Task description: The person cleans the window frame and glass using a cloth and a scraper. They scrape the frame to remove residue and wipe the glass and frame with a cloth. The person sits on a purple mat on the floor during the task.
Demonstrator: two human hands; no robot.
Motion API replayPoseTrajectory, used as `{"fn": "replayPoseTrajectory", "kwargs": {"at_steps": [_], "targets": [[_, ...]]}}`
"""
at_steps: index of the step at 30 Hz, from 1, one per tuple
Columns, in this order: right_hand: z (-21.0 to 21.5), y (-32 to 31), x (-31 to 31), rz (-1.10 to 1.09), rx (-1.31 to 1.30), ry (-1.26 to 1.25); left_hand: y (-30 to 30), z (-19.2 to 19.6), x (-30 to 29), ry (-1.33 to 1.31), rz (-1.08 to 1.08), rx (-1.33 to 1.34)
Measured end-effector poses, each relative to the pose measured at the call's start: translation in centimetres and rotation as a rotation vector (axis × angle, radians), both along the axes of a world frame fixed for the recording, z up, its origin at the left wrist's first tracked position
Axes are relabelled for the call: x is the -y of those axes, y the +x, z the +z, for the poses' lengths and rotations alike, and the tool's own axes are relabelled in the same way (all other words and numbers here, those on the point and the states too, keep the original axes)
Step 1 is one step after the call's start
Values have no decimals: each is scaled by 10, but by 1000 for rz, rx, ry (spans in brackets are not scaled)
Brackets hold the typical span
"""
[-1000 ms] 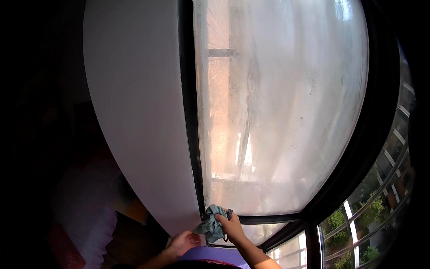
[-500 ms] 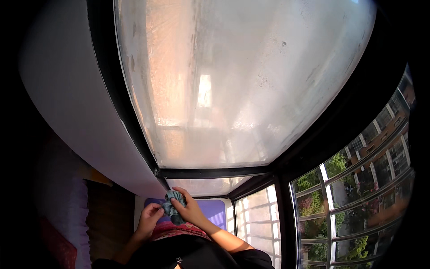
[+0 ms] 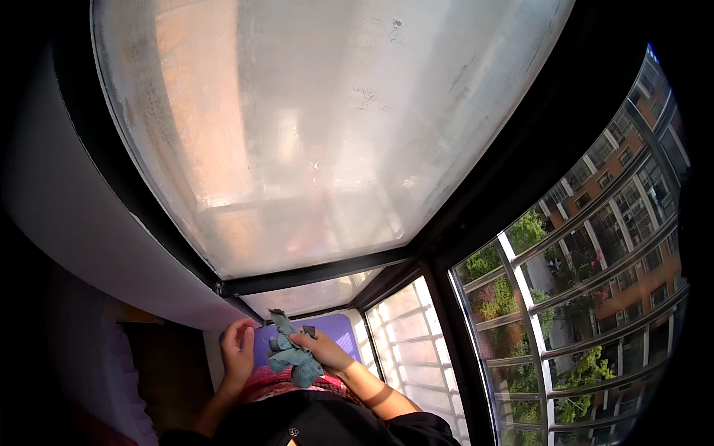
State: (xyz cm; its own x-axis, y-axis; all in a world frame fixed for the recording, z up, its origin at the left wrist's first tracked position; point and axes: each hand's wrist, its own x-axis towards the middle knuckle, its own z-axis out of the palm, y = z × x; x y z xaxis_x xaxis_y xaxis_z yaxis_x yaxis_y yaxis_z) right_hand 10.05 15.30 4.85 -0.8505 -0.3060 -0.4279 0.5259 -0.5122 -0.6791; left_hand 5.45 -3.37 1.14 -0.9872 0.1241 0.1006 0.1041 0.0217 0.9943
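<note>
Crumpled grey-green fabric cloth (image 3: 286, 362): gripped in my bare right hand (image 3: 327, 351), bunched at the fingertips, one end standing up and a wider fold drooping below.
Bare left hand (image 3: 238, 348): apart from the cloth, just to its left, fingers loosely curled; I see nothing held in it.
Thumb on fabric: my right thumb lies along the near side of the bunch; that should carry it, though loose ends may flop.
Refolding: I'd do best to catch the upright end with my left hand, lay it back over the bunch and even out a flat pad that my palm can press.
Black straight-edged frame (image 3: 320, 275): beyond my hands; a trailing end could catch at its corner, so I'd tuck the tails in first.
Tucked-away fingers: most of my right fingers are behind the cloth; I can't make out how they close.
Dampness: I can't tell whether the fabric is wet.
Large hazy glass pane (image 3: 320, 149): beyond and above both hands, its upper end cut off; I can't tell which face carries the smudges.
Purple ribbed surface (image 3: 338, 327): behind my hands, partly covered by them.
Deep shadow: left of my left hand, too dark to read.
</note>
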Motion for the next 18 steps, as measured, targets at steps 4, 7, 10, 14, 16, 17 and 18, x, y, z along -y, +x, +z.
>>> {"fn": "replayPoseTrajectory", "kwargs": {"at_steps": [4,7,10,14,16,17,18], "targets": [[6,5,-16,106,-172,259,-5,37,-23,171,-392,-96],[3,8,-22,25,-175,297,-8,38,-32,154,-675,138],[-18,9,-21,-178,-111,379,-11,27,-38,151,-698,362],[-27,8,-21,-410,-70,250,-12,15,-46,230,-698,385],[-37,10,-23,-449,-40,174,-12,18,-49,277,-685,401],[-41,10,-24,-468,-29,137,-10,15,-51,307,-663,427],[-44,10,-22,-481,-24,103,-7,9,-50,332,-627,454]]}}
